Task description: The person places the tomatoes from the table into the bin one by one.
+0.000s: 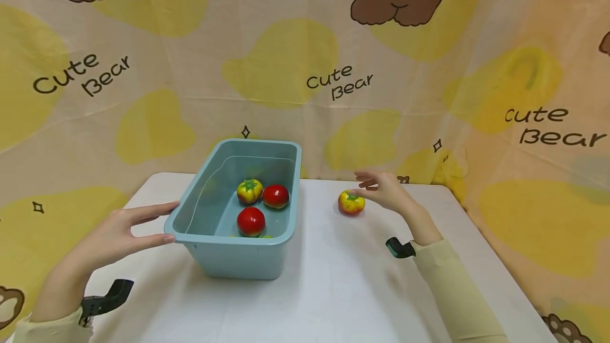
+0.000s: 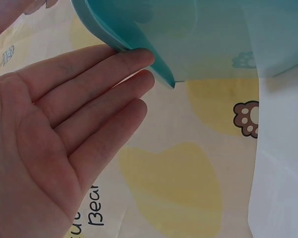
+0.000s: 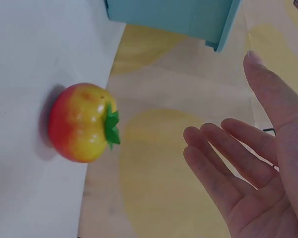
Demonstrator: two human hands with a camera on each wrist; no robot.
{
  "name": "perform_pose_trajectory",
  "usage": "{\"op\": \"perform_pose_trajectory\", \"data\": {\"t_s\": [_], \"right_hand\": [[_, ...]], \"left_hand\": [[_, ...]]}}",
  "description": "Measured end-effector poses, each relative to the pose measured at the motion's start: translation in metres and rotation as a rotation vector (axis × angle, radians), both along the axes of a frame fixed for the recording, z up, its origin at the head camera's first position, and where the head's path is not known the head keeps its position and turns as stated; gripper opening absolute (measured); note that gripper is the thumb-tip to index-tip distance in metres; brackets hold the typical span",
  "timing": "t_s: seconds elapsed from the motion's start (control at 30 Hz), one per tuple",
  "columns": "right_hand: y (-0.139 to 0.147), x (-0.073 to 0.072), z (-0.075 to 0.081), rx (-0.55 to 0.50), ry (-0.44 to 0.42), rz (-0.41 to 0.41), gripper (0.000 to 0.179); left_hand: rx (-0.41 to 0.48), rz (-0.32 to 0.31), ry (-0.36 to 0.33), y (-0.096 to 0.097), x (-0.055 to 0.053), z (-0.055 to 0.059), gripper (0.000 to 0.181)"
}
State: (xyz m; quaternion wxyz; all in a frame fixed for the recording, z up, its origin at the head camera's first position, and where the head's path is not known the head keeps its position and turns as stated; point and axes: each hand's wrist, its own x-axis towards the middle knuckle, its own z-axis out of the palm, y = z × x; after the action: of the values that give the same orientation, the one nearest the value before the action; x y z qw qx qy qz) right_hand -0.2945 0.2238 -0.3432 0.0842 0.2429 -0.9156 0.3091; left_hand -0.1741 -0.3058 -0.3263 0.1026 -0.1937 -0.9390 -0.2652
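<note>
A light blue plastic bin stands on the table, holding a yellow-and-red fruit with a green top and two red round fruits. Bits of yellow show low behind the front rim, mostly hidden. My left hand touches the bin's front left corner with thumb and fingertips; in the left wrist view the fingers lie straight against the rim. Right of the bin, another yellow-and-red fruit with green leaves sits on the table. My right hand hovers just above and beside it, fingers apart, holding nothing.
The white table ends at a hanging cloth printed with bears and yellow patches. Cloth also runs along the right side. Black wrist straps sit on both wrists.
</note>
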Motion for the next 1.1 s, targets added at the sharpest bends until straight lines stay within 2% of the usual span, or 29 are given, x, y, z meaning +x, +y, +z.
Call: {"op": "perform_pose_trajectory", "data": {"t_s": [0.17, 0.47, 0.73, 1.1], "right_hand": [[0.007, -0.002, -0.007, -0.006, -0.061, -0.04, 0.054], [0.019, -0.008, -0.025, -0.011, -0.111, -0.079, 0.059], [0.024, -0.014, -0.034, 0.013, -0.154, -0.113, 0.055], [0.032, -0.023, -0.057, 0.027, -0.154, -0.122, 0.053]], "left_hand": [[-0.003, -0.003, 0.004, 0.0, 0.0, 0.0, 0.06], [-0.014, 0.007, 0.009, 0.0, 0.0, -0.001, 0.06], [-0.016, 0.018, 0.009, 0.001, 0.001, -0.001, 0.06], [-0.018, 0.019, 0.005, 0.001, 0.001, 0.001, 0.06]]}}
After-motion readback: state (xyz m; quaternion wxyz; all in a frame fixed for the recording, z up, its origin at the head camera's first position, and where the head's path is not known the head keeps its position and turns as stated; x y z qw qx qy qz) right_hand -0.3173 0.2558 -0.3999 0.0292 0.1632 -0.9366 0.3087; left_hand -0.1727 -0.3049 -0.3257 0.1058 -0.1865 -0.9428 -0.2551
